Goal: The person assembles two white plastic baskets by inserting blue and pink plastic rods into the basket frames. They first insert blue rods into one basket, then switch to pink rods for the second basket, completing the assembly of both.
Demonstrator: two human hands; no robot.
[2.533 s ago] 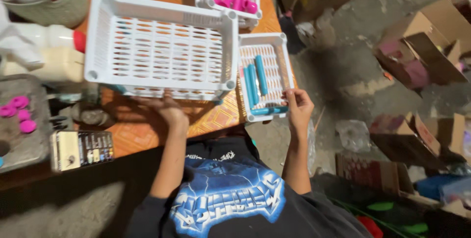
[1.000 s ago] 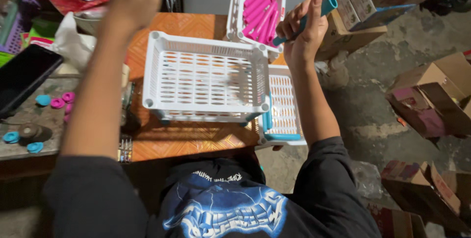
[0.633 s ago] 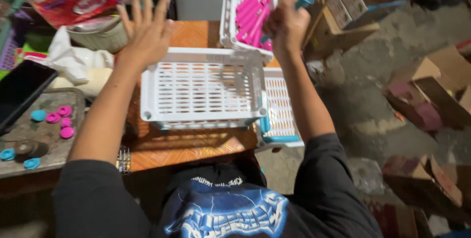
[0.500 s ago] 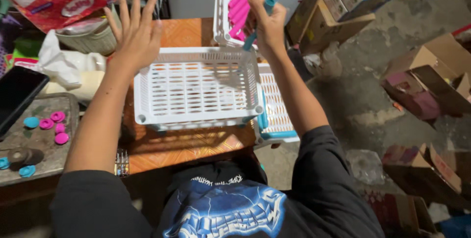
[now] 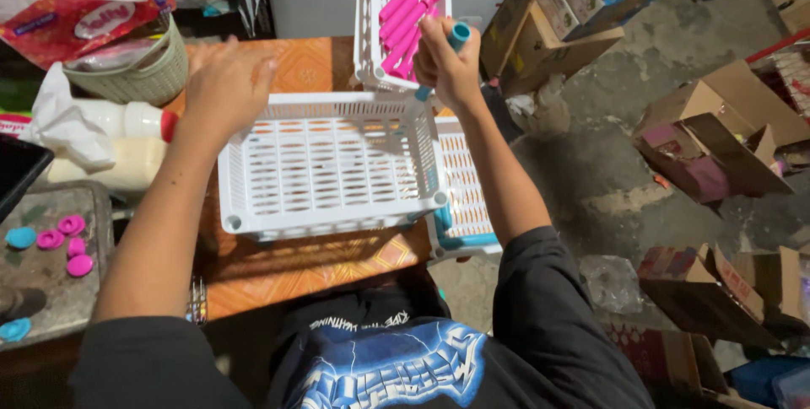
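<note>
- A person in a dark printed T-shirt (image 5: 396,367) sits at an orange patterned tabletop (image 5: 295,266), seen from above by the head camera.
- The right hand (image 5: 445,59) is raised at the far right corner of the big white slotted basket (image 5: 329,164), fingers wrapped tight around a blue tube (image 5: 458,35); the tube's open top end pokes out above the fist and a short blue tip shows below it.
- The left hand (image 5: 224,84) lies palm down, fingers loosely spread and holding nothing, at the far left corner of the same basket; whether it presses on the rim or the table cannot be told.
- The big basket stands upside down in the middle of the table, its slotted bottom facing up.
- Beyond it, just behind the right hand, a smaller white basket (image 5: 371,21) holds a pile of pink tubes (image 5: 405,17).
- A third white basket (image 5: 468,198) sits at the table's right edge, partly tucked under the big one, with blue tubes (image 5: 443,219) showing at its near end.
- To the left, pink and blue caps (image 5: 59,236) lie on a grey tray (image 5: 51,291); a white bottle with a red cap (image 5: 126,121) and a woven pot (image 5: 139,80) stand farther back.
- Cardboard boxes (image 5: 717,139) litter the concrete floor on the right.
</note>
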